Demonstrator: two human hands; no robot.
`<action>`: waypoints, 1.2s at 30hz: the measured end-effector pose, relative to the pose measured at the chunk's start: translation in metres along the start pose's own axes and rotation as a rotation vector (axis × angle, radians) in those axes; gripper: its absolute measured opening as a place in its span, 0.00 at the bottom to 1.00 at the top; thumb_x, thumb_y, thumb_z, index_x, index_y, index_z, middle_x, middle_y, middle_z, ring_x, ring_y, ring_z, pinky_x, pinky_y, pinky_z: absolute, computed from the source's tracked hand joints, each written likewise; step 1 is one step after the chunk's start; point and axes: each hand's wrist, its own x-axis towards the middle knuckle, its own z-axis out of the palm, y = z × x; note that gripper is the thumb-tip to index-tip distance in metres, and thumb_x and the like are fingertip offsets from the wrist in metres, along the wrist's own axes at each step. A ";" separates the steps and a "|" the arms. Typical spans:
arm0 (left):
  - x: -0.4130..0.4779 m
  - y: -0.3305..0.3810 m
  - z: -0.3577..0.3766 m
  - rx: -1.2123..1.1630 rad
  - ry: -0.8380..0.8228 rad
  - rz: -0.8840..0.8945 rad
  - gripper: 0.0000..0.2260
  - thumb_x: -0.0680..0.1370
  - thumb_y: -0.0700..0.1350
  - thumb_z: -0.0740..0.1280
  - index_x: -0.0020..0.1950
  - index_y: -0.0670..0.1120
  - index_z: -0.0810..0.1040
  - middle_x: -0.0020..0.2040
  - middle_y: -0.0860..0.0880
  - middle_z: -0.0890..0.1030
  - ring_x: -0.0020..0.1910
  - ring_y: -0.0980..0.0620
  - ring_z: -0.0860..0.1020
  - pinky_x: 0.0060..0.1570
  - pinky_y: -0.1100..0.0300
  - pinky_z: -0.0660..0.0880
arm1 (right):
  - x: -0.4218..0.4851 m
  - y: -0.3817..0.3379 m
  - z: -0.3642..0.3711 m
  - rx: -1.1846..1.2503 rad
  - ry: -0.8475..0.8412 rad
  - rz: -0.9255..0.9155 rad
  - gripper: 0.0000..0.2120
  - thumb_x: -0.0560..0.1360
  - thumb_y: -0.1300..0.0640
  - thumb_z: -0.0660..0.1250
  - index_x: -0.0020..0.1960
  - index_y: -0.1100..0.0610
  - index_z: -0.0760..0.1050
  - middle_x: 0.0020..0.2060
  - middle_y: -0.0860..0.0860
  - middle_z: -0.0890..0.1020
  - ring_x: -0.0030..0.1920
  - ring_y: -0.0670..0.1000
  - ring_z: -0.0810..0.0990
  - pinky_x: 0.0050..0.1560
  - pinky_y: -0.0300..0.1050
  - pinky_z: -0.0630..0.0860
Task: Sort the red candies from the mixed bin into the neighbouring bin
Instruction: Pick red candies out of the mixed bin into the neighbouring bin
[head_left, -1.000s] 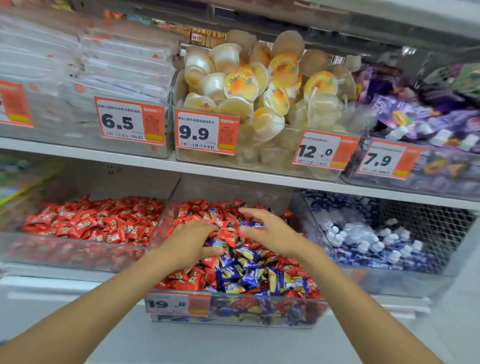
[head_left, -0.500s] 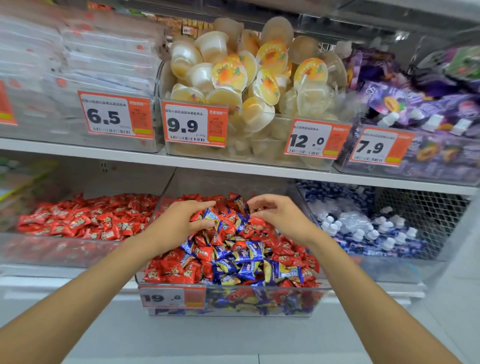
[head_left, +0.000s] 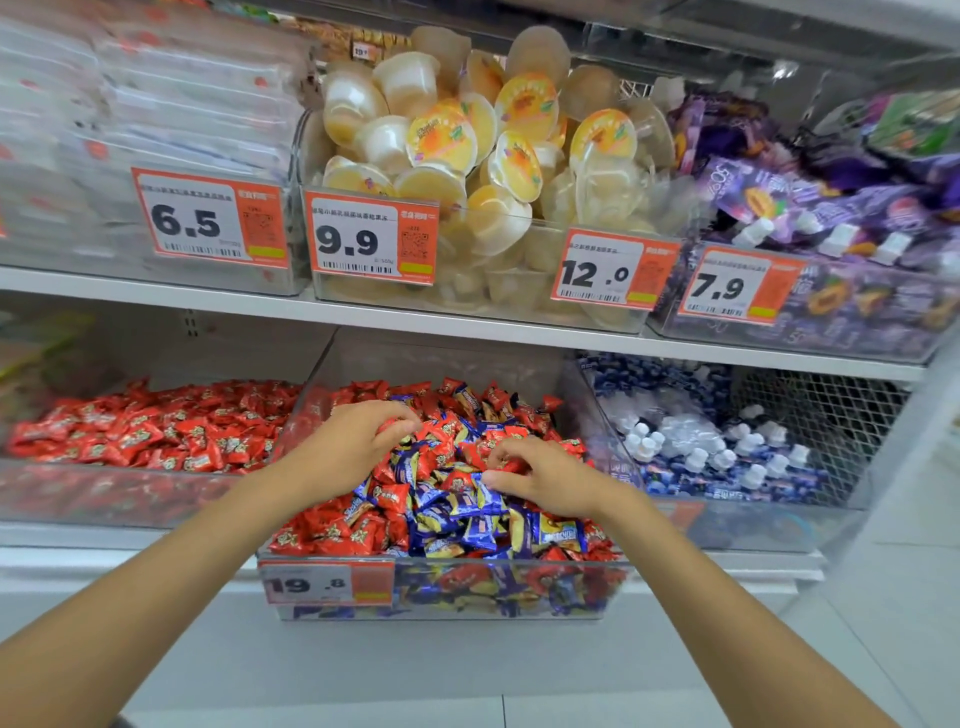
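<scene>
Scanning from the left: neighbouring bin (head_left: 104, 493) sits on the lower shelf, clear-walled, filled with red wrappers only, and shares a side wall with the mixed bin (head_left: 467, 587). Left hand (head_left: 353, 447) is next, over the back-left part of the mixed pile, fingers curled tight with red candies (head_left: 332, 530) bunched under the fingertips; looks like a small handful is gripped, exact count cannot be told. The drop spot lies directly to the left of this hand, just over the shared wall, so the left hand is the nearer one for the transfer. Centre of the pile is mostly blue candies (head_left: 457, 514), red ones scattered around and behind them, wrappers lying every which way, no common long axis. Right hand (head_left: 545, 475) is on the right-centre of the pile, palm down, fingers bent together and thumb tucked in below, apparently pinching a red wrapper. It is farther from the target and would have to cross the whole pile.
</scene>
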 end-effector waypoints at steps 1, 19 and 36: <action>0.001 0.001 0.001 -0.013 0.002 -0.016 0.10 0.81 0.49 0.58 0.56 0.52 0.78 0.47 0.56 0.79 0.42 0.59 0.78 0.40 0.67 0.73 | 0.000 -0.001 0.001 0.069 0.029 -0.014 0.08 0.77 0.48 0.66 0.48 0.53 0.74 0.47 0.51 0.77 0.47 0.52 0.75 0.55 0.55 0.73; 0.028 0.014 0.035 0.146 -0.282 0.081 0.18 0.69 0.61 0.71 0.55 0.54 0.80 0.51 0.55 0.74 0.51 0.55 0.73 0.54 0.57 0.72 | -0.004 -0.001 -0.027 0.258 0.404 -0.009 0.19 0.77 0.45 0.65 0.37 0.60 0.69 0.25 0.45 0.67 0.26 0.44 0.63 0.31 0.36 0.63; 0.020 -0.005 0.001 0.252 -0.305 0.035 0.17 0.65 0.60 0.75 0.37 0.52 0.70 0.36 0.54 0.74 0.35 0.54 0.70 0.36 0.57 0.65 | 0.002 0.005 -0.026 0.065 0.105 0.053 0.09 0.79 0.53 0.64 0.56 0.54 0.79 0.45 0.52 0.80 0.35 0.49 0.77 0.39 0.42 0.74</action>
